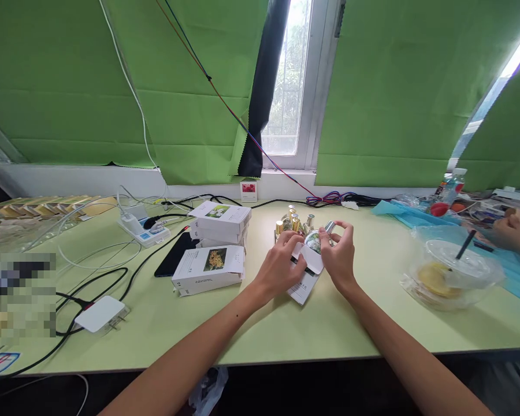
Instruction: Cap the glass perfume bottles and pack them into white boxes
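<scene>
My left hand [282,263] and my right hand [340,254] meet over the middle of the green table [260,329]. Together they hold a small perfume bottle [315,240] with a silver cap and a green label, above an open white carton [305,280] lying flat. The left fingers pinch the carton's flap; the right fingers curl around the bottle. Just behind them stands a cluster of gold-capped bottles [292,222].
White flower-printed boxes [210,268] and a stack of them [221,222] lie to the left, beside a black phone [175,254]. Cables, a power strip [143,231] and a white charger [99,314] sit far left. A bagged drink cup [453,274] and another person's hand [517,231] are at right.
</scene>
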`<state>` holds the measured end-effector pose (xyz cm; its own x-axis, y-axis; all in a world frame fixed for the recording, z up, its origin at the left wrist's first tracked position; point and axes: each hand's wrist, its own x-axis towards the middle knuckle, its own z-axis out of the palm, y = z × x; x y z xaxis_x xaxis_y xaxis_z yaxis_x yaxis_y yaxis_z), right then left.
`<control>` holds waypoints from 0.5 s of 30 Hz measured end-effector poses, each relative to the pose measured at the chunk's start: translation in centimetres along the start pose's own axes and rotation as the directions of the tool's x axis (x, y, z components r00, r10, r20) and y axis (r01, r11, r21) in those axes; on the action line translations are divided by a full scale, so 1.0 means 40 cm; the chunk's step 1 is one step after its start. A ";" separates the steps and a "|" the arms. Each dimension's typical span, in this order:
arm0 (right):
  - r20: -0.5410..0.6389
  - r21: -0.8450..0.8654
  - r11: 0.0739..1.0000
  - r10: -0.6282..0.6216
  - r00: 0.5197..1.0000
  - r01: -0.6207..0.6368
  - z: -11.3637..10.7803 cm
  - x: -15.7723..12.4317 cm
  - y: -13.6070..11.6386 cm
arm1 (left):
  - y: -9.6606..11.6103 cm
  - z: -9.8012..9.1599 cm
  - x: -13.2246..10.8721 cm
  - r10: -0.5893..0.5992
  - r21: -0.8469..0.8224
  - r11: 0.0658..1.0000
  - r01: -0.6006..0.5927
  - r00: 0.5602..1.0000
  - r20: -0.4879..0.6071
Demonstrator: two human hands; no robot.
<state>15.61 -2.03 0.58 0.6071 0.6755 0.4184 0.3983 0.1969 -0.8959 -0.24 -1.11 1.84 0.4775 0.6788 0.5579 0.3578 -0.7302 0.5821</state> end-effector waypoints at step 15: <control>-0.092 0.002 0.999 -0.042 0.995 0.043 0.001 -0.007 -0.010 | 0.039 0.044 -0.041 -0.133 0.217 0.970 0.106 0.985 0.112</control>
<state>15.27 -2.25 0.80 0.6507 0.5981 0.4679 0.4222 0.2272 -0.8776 0.95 -3.52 0.79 0.5128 0.7566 0.4056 0.5723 -0.6535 0.4955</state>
